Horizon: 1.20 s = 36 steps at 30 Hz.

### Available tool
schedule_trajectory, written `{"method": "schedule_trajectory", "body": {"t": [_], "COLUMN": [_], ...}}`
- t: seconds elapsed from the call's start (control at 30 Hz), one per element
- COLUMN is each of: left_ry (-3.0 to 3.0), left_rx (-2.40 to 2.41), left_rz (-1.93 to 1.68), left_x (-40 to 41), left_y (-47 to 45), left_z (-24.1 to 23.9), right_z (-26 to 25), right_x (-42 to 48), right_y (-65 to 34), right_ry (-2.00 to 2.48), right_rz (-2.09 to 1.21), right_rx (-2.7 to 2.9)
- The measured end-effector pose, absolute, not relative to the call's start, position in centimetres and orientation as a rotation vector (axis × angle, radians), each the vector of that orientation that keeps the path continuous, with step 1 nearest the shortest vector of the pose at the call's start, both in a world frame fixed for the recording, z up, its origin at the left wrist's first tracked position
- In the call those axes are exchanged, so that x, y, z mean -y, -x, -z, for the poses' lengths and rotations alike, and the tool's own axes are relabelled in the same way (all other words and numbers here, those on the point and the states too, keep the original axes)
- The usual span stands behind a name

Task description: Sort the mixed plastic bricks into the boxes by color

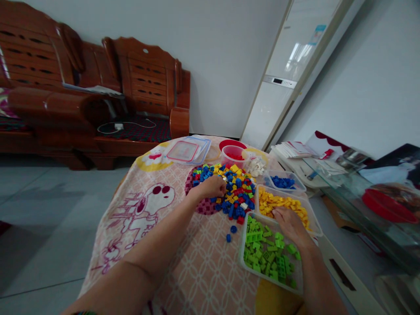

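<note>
Cloth-covered table (pixel 157 245), bricks sorted by colour.
Left hand (pixel 212 187) curls on the mixed pile (pixel 236 192), grip unclear; right hand (pixel 288 223) lies flat, fingers apart, where yellow tray (pixel 282 203) meets green tray (pixel 262 258).

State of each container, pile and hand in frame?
pile, mixed colours, unsorted
green tray, open, part full
yellow tray, open, part full
blue tub, open, few bricks
red tub, open, red bricks inside
lids, off, stacked
left hand, curled at pile, grip unclear
right hand, palm down, fingertips in yellow tray
</note>
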State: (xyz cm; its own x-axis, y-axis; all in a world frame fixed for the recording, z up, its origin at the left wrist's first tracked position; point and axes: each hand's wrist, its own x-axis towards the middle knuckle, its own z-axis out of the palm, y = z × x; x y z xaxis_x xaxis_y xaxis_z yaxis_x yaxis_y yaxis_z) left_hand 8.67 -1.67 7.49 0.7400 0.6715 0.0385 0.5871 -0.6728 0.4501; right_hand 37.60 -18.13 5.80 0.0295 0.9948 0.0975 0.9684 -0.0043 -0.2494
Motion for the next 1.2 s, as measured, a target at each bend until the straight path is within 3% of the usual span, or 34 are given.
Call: {"method": "schedule_trajectory", "body": {"t": [0.43, 0.83, 1.2], "left_ry": [-2.575, -2.066, -1.939], "left_rx": [-0.887, -0.697, -0.567], "left_rz": [-0.048, -0.669, -0.775], "left_x": [2.5, 3.7, 8.2], "left_y": [-8.3, -11.1, -17.5], "left_z": [-7.4, -7.1, -5.5], "right_z": [-5.3, -5.8, -5.5], "right_x": [18.0, 18.1, 18.0], "right_y": [-38.0, -37.5, -37.7], "right_ry": [2.05, 2.033, 2.051], "right_rz": [-0.146, -0.138, -0.162], "right_rx": [2.022, 2.016, 2.001]}}
